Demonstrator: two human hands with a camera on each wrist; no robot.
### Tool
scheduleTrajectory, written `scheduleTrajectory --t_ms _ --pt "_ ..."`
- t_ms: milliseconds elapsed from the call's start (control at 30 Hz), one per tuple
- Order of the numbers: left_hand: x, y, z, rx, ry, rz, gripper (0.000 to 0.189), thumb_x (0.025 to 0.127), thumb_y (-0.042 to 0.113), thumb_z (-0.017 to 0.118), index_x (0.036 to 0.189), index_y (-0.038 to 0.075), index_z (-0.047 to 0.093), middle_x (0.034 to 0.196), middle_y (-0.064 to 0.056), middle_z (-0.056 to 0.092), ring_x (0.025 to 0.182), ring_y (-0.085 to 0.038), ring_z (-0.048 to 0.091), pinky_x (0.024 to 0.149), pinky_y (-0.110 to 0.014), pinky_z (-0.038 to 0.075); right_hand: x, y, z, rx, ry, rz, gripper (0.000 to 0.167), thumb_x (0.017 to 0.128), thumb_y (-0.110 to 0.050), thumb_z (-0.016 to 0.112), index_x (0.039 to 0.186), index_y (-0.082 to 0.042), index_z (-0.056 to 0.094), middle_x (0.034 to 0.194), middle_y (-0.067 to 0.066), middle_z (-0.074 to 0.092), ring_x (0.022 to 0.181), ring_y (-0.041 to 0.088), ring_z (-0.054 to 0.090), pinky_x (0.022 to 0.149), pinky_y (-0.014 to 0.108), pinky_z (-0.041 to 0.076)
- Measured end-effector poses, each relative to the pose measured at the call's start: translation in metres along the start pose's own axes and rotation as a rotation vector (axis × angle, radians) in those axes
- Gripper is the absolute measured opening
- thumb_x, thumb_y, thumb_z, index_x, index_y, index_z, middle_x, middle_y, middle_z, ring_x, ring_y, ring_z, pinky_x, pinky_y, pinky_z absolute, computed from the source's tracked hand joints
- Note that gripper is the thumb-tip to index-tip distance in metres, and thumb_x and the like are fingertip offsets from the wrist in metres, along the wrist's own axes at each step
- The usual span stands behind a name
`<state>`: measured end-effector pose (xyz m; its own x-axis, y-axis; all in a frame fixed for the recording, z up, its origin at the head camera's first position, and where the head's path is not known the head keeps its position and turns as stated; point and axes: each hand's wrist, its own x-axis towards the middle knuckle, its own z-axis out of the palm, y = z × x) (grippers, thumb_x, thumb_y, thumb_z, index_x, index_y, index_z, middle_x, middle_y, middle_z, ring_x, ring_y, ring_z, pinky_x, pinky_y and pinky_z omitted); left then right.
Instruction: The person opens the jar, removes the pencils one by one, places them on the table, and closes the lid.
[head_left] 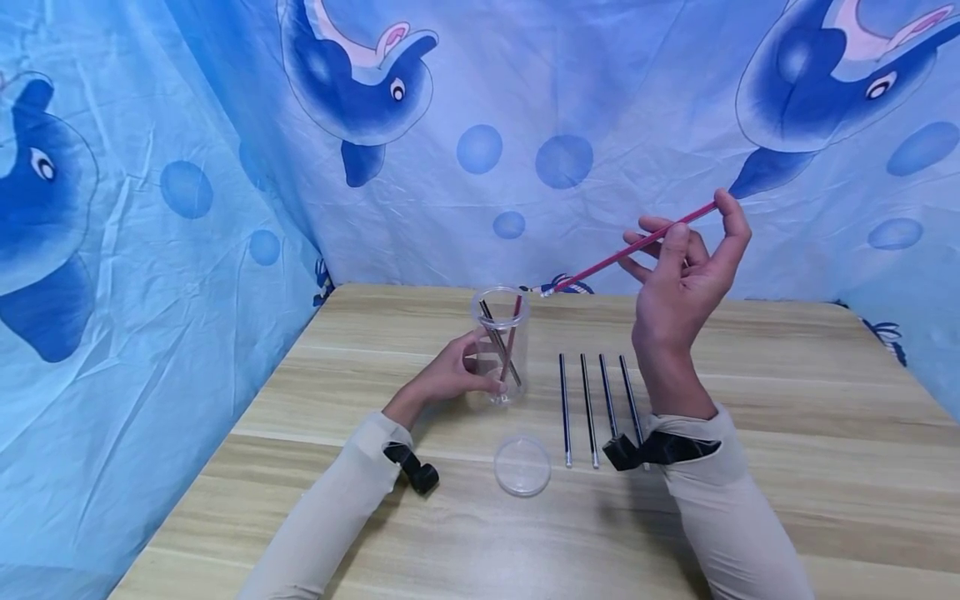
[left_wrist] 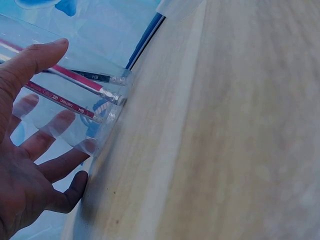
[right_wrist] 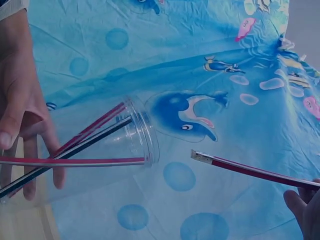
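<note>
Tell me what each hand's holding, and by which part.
Right hand: a red pencil, by the half away from its metal-banded end. Left hand: a clear cup, by its lower side.

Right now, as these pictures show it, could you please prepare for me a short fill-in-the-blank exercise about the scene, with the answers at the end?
1. The left hand holds the clear cup, and the pencils inside it number ____.
2. The right hand holds one pencil, whose colour is ____.
3. The dark pencils lying in a row on the table number ____.

Missing words: three; red; four.
</note>
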<state>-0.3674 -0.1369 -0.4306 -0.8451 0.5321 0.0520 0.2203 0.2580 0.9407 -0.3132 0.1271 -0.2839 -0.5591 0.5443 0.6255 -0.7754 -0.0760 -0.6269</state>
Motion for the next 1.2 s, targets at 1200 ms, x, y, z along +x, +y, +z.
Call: scheduleTrajectory --t_ms 1200 --pt "0.0 -0.003 -0.001 -0.007 0.002 -0.039 0.096 0.076 0.01 0.087 0.155 0.023 0.034 0.14 -0.013 0.055 0.128 -0.033 0.053 0.108 -0.05 0.041 0.042 0.064 -0.215 -0.639 -0.998 0.647 0.038 0.103 -0.008 0.054 0.14 -0.007 0.044 0.104 0.028 0.069 0.084 0.025 0.072 0.065 0.043 0.061"
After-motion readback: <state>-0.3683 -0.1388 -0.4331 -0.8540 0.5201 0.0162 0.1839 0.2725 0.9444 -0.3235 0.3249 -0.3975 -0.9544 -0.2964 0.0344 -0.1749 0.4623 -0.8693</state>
